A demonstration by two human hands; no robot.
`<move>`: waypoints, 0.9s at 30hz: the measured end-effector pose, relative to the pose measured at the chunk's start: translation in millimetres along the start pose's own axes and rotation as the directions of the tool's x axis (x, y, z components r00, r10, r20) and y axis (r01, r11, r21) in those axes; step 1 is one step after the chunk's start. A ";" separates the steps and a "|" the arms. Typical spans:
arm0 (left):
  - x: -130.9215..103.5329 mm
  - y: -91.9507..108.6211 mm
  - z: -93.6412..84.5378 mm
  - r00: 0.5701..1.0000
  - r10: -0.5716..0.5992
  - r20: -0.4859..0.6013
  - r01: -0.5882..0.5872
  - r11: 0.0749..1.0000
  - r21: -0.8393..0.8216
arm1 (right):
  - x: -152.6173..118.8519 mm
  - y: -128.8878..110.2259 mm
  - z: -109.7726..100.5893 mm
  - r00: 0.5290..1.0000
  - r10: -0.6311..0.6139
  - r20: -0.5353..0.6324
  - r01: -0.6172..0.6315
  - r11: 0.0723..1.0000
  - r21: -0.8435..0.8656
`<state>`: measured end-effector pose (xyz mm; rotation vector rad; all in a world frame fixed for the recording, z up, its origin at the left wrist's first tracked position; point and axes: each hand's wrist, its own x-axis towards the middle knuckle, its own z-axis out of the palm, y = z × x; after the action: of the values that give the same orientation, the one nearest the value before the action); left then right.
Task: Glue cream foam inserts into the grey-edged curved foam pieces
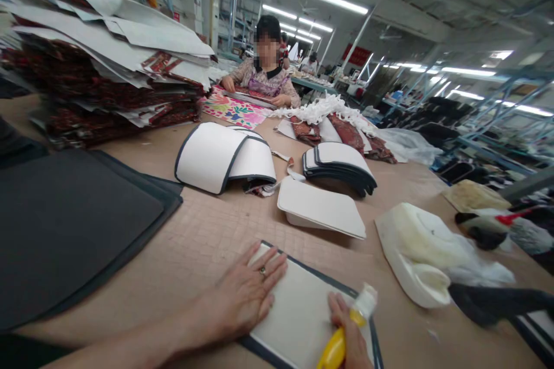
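Left fingers (270, 265) splayed flat, gripping nothing, pin the white panel (298, 311) at bottom centre; right hand (350, 328) clenched round a yellow bottle (335, 346) over it; risk: glue overshooting the dark edging onto the surface (208, 230), or panel sliding.

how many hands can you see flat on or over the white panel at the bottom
2. The left hand lies flat on the white panel, pressing its near-left part. The right hand is over its lower right edge, gripping a yellow bottle. The right hand is partly cut off by the frame.
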<state>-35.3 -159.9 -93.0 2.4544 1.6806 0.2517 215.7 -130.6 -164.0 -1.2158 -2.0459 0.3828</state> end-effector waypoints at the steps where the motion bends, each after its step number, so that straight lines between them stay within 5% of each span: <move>1: 1.6 -1.3 -0.3 0.998 -0.064 -0.022 0.065 0.997 0.036 | -1.5 0.1 0.9 1.000 -0.005 -0.003 0.005 1.000 -0.020; 4: 9.0 19.8 5.1 0.977 -0.135 -0.168 0.150 0.985 0.081 | -7.2 6.1 3.4 0.999 -0.035 0.000 0.035 0.995 -0.090; 9: 12.5 71.9 19.6 0.980 0.144 -0.138 -0.149 0.988 -0.031 | -12.7 16.4 2.8 0.994 -0.107 0.017 0.108 0.991 -0.082; 18: 13.3 33.9 15.9 1.000 -0.031 0.003 0.031 0.999 -0.024 | 10.9 -15.3 -37.3 0.973 0.118 0.199 -0.148 0.979 0.142; 23: 17.6 32.2 15.4 1.000 -0.014 -0.009 0.014 0.999 0.042 | 7.9 -5.3 -96.2 0.974 0.214 -0.079 -0.207 0.975 0.085; 27: 19.0 23.3 22.8 0.997 0.035 -0.065 -0.030 0.997 0.077 | -7.8 6.4 -122.0 0.963 0.226 -0.146 -0.230 0.973 -0.013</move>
<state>-2.3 -151.2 -109.0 2.5565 1.7082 0.2809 308.4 -146.4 -85.5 -1.4604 -1.8002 0.3622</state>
